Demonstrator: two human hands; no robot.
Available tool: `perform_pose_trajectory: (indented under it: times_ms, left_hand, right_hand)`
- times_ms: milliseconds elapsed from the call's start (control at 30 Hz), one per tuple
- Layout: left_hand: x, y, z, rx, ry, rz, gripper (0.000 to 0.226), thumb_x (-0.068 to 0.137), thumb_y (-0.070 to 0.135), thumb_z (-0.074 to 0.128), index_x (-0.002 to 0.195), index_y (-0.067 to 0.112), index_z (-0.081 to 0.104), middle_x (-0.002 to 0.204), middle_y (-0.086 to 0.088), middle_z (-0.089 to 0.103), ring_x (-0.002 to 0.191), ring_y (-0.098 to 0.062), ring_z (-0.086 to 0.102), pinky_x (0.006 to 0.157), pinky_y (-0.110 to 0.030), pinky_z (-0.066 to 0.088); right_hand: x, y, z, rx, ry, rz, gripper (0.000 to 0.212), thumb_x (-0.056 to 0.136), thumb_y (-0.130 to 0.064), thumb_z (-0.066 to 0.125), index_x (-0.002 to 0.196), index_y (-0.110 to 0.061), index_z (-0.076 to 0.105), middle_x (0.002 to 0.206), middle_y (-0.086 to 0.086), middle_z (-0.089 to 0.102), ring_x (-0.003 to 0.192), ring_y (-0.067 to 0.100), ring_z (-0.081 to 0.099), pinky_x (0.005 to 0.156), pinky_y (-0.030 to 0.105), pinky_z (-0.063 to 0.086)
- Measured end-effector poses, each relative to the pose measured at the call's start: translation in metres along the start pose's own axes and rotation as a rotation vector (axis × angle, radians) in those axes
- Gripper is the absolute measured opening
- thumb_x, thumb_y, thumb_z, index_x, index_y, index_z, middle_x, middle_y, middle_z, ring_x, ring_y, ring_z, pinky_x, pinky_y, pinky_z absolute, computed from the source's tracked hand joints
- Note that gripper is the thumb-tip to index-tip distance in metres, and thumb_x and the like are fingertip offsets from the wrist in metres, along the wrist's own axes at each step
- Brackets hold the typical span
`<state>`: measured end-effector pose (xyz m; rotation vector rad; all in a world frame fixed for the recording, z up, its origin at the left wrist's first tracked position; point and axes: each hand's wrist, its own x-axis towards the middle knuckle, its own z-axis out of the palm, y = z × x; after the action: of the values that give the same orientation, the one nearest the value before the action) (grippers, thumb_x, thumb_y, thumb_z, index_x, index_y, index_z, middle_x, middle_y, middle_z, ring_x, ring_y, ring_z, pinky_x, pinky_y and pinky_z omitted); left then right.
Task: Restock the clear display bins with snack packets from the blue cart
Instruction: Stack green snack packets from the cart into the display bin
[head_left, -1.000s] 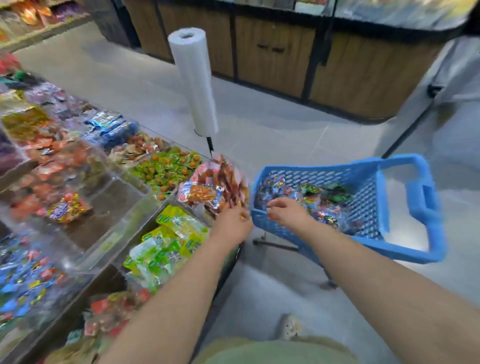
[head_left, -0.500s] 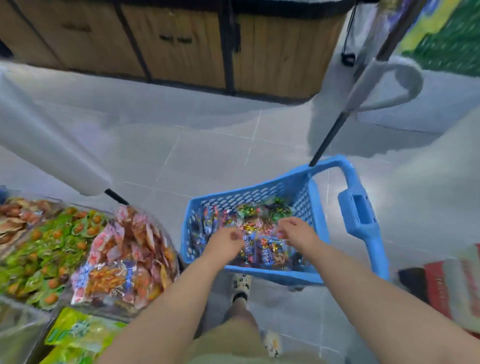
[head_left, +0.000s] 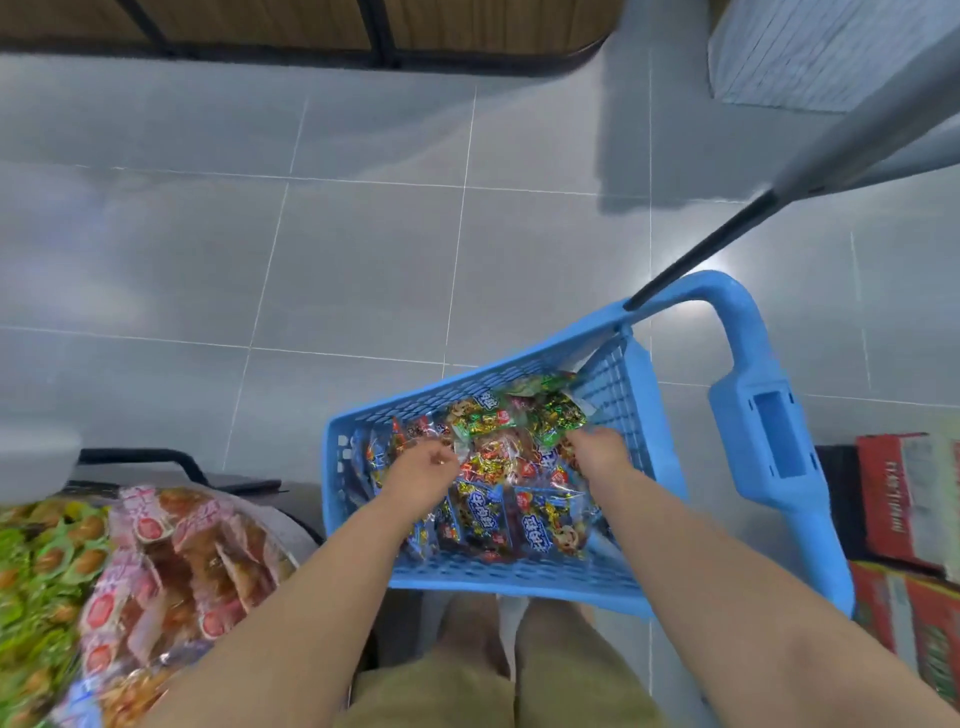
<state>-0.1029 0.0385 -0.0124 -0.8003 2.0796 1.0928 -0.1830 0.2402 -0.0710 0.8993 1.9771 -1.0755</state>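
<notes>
Over grey tiled floor (head_left: 363, 260) — both hands, fingers curled, grip unclear, among blue cart's (head_left: 613, 577) packets (head_left: 493, 457).

Large white Chinese characters stand on the blue packets (head_left: 491, 522) in the cart (head_left: 519, 584), too blurred to read.

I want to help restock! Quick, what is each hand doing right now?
Left hand: down in the blue cart, fingers curled on the snack packets; a firm hold cannot be told.
Right hand: same, among the packets; cannot tell.
</notes>
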Motion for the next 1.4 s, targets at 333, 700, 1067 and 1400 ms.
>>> perform_pose_trajectory:
  times_ms: [333, 700, 1067, 1400]
  left_hand:
    - [0.029, -0.007, 0.028, -0.145, -0.052, -0.155, 0.014, 0.097, 0.024, 0.049, 0.086, 0.024, 0.058, 0.091, 0.007, 0.061, 0.076, -0.009, 0.060, 0.064, -0.021, 0.044]
    - [0.028, 0.021, 0.019, -0.319, -0.014, -0.166, 0.011, 0.095, 0.028, 0.053, 0.090, 0.020, 0.059, 0.096, -0.003, 0.061, 0.081, -0.017, 0.059, 0.083, -0.037, 0.053]
    - [0.021, 0.024, 0.003, -0.840, -0.187, -0.349, 0.053, 0.084, 0.035, 0.069, 0.128, 0.010, 0.053, 0.131, -0.013, 0.057, 0.121, -0.034, 0.053, 0.088, -0.049, 0.052]
    - [0.009, -0.007, -0.026, -1.003, -0.315, -0.504, 0.032, 0.095, 0.032, 0.055, 0.116, 0.008, 0.053, 0.097, -0.024, 0.069, 0.082, -0.034, 0.072, 0.056, -0.035, 0.059]
  right_hand:
    - [0.047, -0.006, 0.010, 0.094, -0.081, 0.099, 0.023, 0.091, -0.031, 0.059, 0.083, -0.010, 0.054, 0.070, 0.003, 0.054, 0.057, 0.016, 0.051, 0.052, 0.024, 0.044]
    - [0.008, -0.008, -0.010, 0.411, -0.200, 0.126, 0.019, 0.090, -0.005, 0.061, 0.101, -0.004, 0.046, 0.099, 0.014, 0.050, 0.093, 0.024, 0.056, 0.076, 0.029, 0.054]
    - [-0.035, -0.031, -0.009, 0.373, -0.708, 0.015, 0.024, 0.090, -0.015, 0.060, 0.113, -0.020, 0.053, 0.099, 0.007, 0.054, 0.073, 0.014, 0.055, 0.059, 0.027, 0.051]
    - [-0.047, -0.048, 0.017, -0.437, -0.691, -0.779, 0.031, 0.077, -0.024, 0.076, 0.102, -0.039, 0.065, 0.097, -0.023, 0.065, 0.087, -0.013, 0.055, 0.079, 0.012, 0.042]
